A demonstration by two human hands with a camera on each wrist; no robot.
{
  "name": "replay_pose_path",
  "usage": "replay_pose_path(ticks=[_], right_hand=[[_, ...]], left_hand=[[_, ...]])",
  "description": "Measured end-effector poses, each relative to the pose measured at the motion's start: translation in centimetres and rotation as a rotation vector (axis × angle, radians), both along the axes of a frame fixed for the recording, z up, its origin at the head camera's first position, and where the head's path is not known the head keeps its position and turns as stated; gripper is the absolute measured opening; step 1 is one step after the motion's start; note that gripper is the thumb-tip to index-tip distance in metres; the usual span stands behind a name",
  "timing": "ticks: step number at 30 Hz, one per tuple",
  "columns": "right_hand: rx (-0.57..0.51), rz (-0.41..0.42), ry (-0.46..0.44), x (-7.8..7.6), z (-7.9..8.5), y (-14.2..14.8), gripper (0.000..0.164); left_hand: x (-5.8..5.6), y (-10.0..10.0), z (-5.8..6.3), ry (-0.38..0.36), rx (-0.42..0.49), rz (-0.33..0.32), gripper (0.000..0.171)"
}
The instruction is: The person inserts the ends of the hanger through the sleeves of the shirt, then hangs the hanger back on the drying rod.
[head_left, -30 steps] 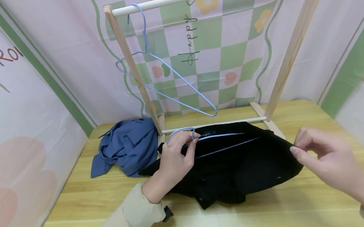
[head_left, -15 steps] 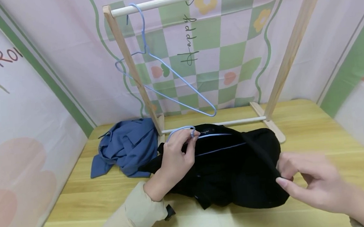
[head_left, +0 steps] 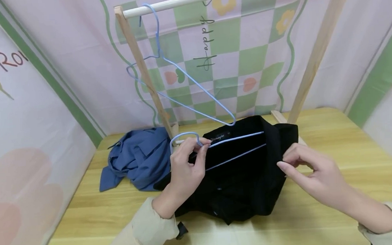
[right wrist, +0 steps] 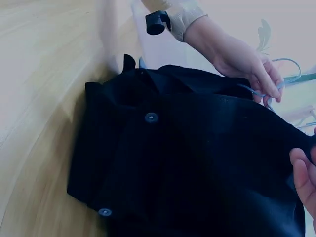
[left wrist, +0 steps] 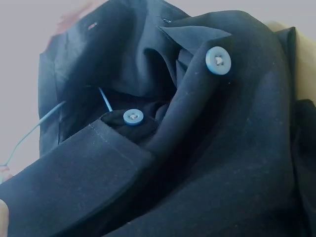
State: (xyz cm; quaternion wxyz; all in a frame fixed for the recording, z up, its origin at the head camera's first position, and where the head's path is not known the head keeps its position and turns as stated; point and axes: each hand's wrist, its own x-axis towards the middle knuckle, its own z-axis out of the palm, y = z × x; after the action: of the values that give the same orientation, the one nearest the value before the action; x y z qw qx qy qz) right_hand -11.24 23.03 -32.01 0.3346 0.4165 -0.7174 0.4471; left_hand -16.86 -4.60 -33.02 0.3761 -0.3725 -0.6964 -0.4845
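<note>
My left hand [head_left: 186, 164] pinches a light-blue hanger [head_left: 239, 138] just below its hook. The hanger's arm and lower bar run into the open neck of a black buttoned shirt [head_left: 237, 195], where a label shows. My right hand [head_left: 315, 171] pinches the shirt's edge on the right between thumb and fingers. The hanger's right end is hidden under the cloth. In the left wrist view, a large button [left wrist: 218, 60] shows on the shirt front. The right wrist view has the dark cloth [right wrist: 212, 158] spread between both hands.
Behind the shirt stands a wooden rack with a white top rail [head_left: 188, 2]. A second light-blue hanger [head_left: 198, 86] hangs from its left end. A crumpled blue garment [head_left: 141, 159] lies on the wooden table [head_left: 87, 219] at left. Printed cloth walls surround the table.
My right hand moved left and toward me with the shirt's edge, then up, drawing the cloth over the hanger's right end. My left hand, still holding the hanger, shifted slightly; the hook now stands higher.
</note>
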Motion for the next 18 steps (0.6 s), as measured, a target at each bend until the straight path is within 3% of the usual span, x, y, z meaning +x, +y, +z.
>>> replay_pose_path(ticks=[9, 15, 18], right_hand=[[-0.051, 0.306, 0.065, 0.7, 1.1, -2.5, 0.030], [-0.072, 0.401, 0.089, 1.4, 1.4, -3.5, 0.029], [-0.035, 0.391, 0.118, 1.4, 1.5, -3.9, 0.027]], left_hand=[[-0.1, 0.7, -0.4, -0.027, -0.032, 0.013, 0.009], [-0.3, 1.1, -0.6, -0.045, -0.068, 0.008, 0.007], [-0.2, 1.1, -0.4, -0.061, -0.077, 0.007, 0.006]])
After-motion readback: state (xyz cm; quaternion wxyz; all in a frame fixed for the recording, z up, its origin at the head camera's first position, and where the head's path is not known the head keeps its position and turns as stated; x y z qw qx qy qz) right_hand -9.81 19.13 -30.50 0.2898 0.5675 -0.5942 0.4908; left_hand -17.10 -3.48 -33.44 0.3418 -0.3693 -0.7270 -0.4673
